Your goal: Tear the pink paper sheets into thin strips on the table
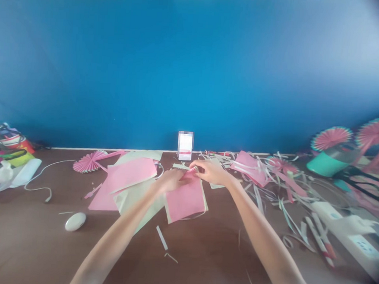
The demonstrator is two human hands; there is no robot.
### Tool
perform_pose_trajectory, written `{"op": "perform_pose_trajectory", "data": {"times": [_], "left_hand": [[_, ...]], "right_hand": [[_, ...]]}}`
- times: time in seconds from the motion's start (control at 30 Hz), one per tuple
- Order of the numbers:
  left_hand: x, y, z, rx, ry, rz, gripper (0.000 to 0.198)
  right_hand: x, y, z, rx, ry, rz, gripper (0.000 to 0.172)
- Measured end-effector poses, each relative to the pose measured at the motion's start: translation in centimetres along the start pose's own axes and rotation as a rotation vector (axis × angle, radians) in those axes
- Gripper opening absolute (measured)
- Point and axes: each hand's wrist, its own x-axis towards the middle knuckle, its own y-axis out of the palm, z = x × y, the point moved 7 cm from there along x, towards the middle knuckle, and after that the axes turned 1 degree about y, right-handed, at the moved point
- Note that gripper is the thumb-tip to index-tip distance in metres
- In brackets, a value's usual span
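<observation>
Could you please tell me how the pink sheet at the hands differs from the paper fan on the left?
The pink sheet is largely flat with straight edges, whereas the paper fan is pleated and spread out. The sheet lies by the left hand and right hand; the fan lies apart from both hands. Both things are pink.

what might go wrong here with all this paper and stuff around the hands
The phone stands upright just beyond the left hand and right hand, so a knock might tip it. The left forearm crosses over a loose pale sheet, which could get dragged or creased. Loose pale strips lie jumbled toward the power strip, so one could snag.
</observation>
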Motion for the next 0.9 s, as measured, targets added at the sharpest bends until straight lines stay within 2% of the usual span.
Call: {"op": "perform_pose_trajectory", "data": {"times": [0.37,0.6,0.9], "left_hand": [[0.1,0.2,0.2,-0.006,-0.008,-0.031,0.045],[0.0,0.1,-0.7,-0.043,0.005,-0.065,0.050],[0.3,0.1,-0.5,-0.067,0.018,-0.118,0.049]], "right_hand": [[0.2,0.0,0.3,0.032,-0.034,-0.030,0.026],[0.2,-0.1,-0.2,0.049,0.052,-0.038,0.032],[0.2,0.1,-0.4,0.112,0.006,-0.049,0.043]]}}
